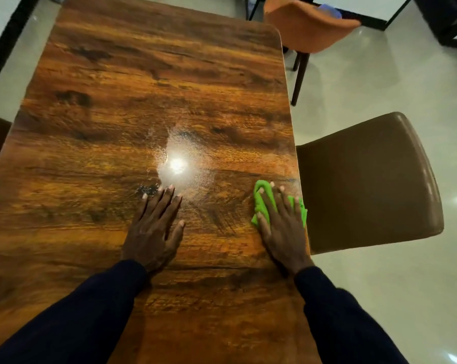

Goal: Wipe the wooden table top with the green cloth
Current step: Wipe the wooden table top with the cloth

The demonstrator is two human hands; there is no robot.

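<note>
cloth (261,203): green, bunched, flat on table under right hand, at the table's right edge | right hand (282,227): fingers straight, pressing cloth | left hand (153,232): flat on table (143,88), fingers spread, holding nothing, well apart from right hand | brown chair (366,179): just right of right hand

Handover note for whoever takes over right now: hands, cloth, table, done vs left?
Left hand: flat on the table top, fingers straight, holding nothing.
Right hand: fingers spread, pressing the green cloth flat at the table's right edge, beside the brown chair.
Done: cloth is on the wood; how much has been wiped cannot be told.
Left: a misty patch of droplets around the lamp glare at mid-table looks unwiped, and so does the far half.
</note>
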